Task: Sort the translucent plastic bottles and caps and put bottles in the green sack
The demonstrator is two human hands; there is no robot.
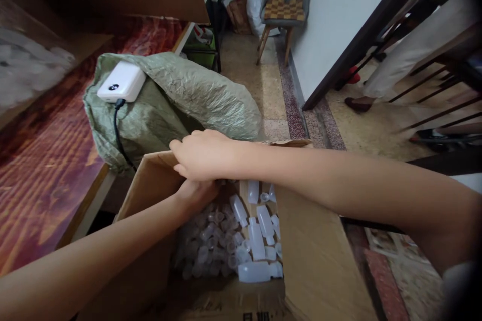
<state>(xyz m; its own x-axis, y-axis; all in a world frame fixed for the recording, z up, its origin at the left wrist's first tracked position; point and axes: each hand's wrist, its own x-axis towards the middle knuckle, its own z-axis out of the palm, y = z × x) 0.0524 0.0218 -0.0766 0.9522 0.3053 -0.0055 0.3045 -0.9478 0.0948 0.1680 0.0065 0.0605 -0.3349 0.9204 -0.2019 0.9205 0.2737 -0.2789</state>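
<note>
An open cardboard box [320, 251] holds several small translucent plastic bottles [256, 238] and a heap of small translucent caps [216, 233]. Over the far left part of the box is my right hand [203, 154], its fingers curled in; whatever they hold, if anything, is hidden. Just below it, inside the box, my left hand [198, 194] reaches in from the left. Its fingers are covered by the right hand and by shadow, so their grip does not show.
A green woven sack [203, 90] stands beyond the box, with a white power bank [121, 82] and black cable on it. At left is a reddish wooden table [45, 175]. A chair [284, 10] stands by the wall; a person's leg [410, 50] shows at right.
</note>
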